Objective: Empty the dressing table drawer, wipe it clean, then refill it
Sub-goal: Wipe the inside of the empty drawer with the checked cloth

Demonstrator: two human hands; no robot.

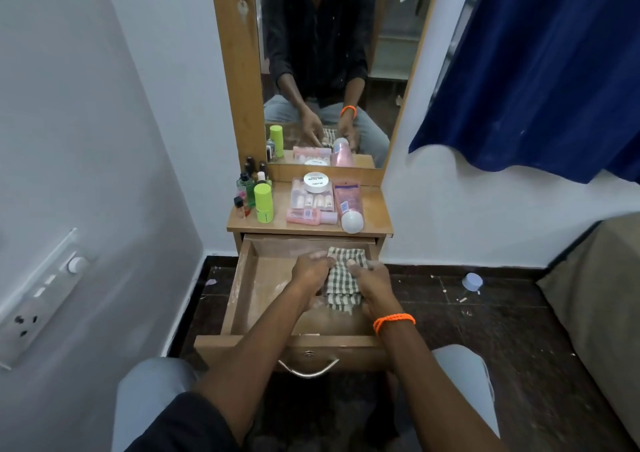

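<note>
At frame centre, a checked cloth (341,278) was pinched by the left hand (311,266) and right hand (372,280), each grip curled, for wiping the emptied drawer (263,278); bottles (322,205) were parked on the table (375,209) above.

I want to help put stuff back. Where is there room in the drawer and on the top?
The drawer is bare on its left half; the cloth, left hand and right hand fill the right. The tabletop is crowded with bottles and pink tubes; only the right edge is free.
</note>
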